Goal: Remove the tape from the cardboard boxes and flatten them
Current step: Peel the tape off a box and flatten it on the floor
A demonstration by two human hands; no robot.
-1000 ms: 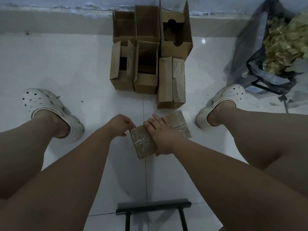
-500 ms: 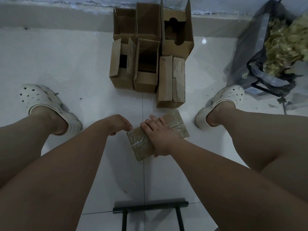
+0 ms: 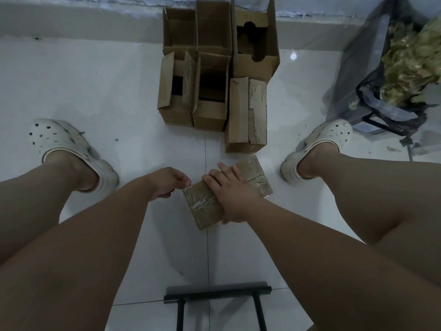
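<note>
Nearest, a dark metal frame (image 3: 217, 292) stands on the tiled floor (image 3: 83, 87) at the bottom edge. Just beyond it, between the person's legs, lies the taped box (image 3: 205, 206), closed and set at a slant. The right hand (image 3: 232, 194) rests flat on its top, fingers spread, pressing it down rather than gripping. The left hand (image 3: 168, 182) is loosely curled at the box's left corner, touching or nearly so; whether it pinches a tape end I cannot tell. The box looks light and fairly stiff, its glossy tape (image 3: 199, 205) probably slick, so a lifted tape edge near that corner seems the best place to take hold. Farther off, a closed box (image 3: 245, 115) lies just past it, then a cluster of open boxes (image 3: 214, 68) against the wall, apparently empty. At the far right, a dark bag (image 3: 372, 91) holds crumpled yellowish material (image 3: 415, 56).
</note>
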